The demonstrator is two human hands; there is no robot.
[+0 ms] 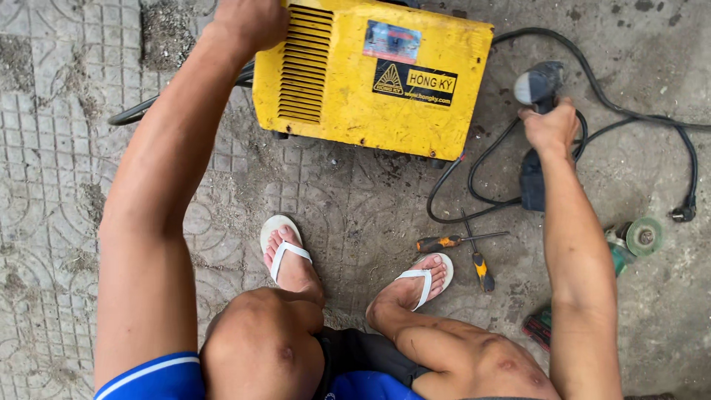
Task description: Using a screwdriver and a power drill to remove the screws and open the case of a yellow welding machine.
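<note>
Clenched around the dark body of a power tool [535,96], the right hand [552,127] held it above the ground, fingers wrapped fully round it and the tool's grey rounded end poking up past the knuckles. Below that fist a second dark block [532,181] hung in line with the tool, and a black cable [592,126] looped out behind the hand and ran off to a plug [683,215] well to the right. Across from this grip, the left hand [248,22] rested on the top corner of a yellow metal machine box [355,74], just beside its slotted vents; whether those fingers gripped an edge or only pressed down could not be told, since the frame cut them off. Two screwdrivers [463,248] with orange-and-black handles lay crossed on the concrete below and to the left of the right hand, near a foot in a white sandal [426,278]. Lower right of the grip sat a green angle grinder [633,238], partly hidden by the forearm.
</note>
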